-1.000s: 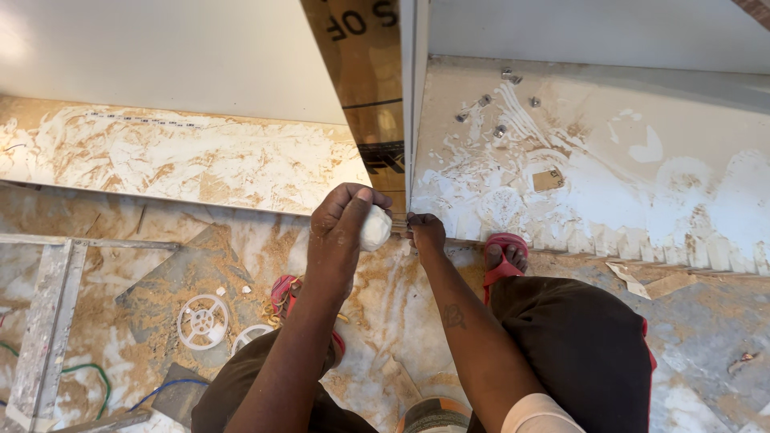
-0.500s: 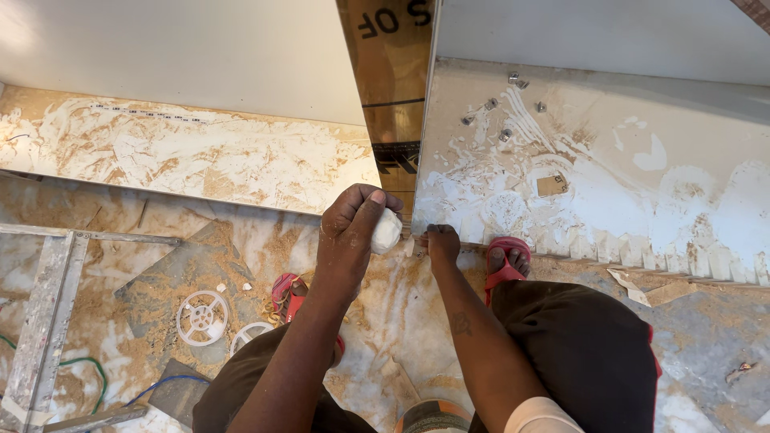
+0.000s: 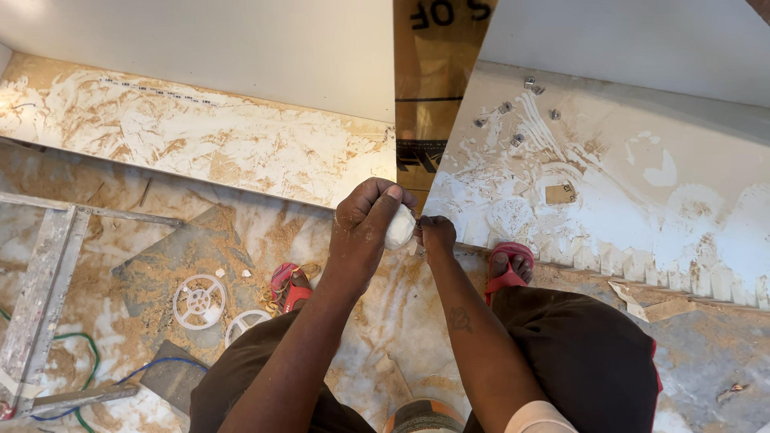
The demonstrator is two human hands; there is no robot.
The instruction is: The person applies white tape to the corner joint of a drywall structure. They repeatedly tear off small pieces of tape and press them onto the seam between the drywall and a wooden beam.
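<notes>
Marble-patterned floor (image 3: pixel 385 321), dusted with sawdust and streaked with white paste, spreads under the person, who crouches in red sandals (image 3: pixel 508 271) before two pale panels. Between those panels stands a brown upright strip (image 3: pixel 433 88), and everything of note sits close to its lower end.

Just below the strip, the left hand (image 3: pixel 365 228) is clenched around a white lump (image 3: pixel 399 228) that looks like putty or filler, the fingers wrapped over its top. Touching that lump from the right, the right hand (image 3: pixel 435 234) is pinched shut at its edge; whether it has pulled off a piece I cannot tell.

Right of the strip, the right panel (image 3: pixel 609 192) is widely smeared with white swirls and carries a few small metal screws (image 3: pixel 513 112) near its top, so a good deal of spreading seems done there. Left of the strip, the left panel (image 3: pixel 200 140) shows thinner, patchier smears. The gap along the strip appears unfilled, so I judge the filling there is yet to do.

Far left of the strip lie two white plastic wheels (image 3: pixel 200 301), an aluminium frame (image 3: pixel 48 273) and green and blue cables (image 3: pixel 88 361).
</notes>
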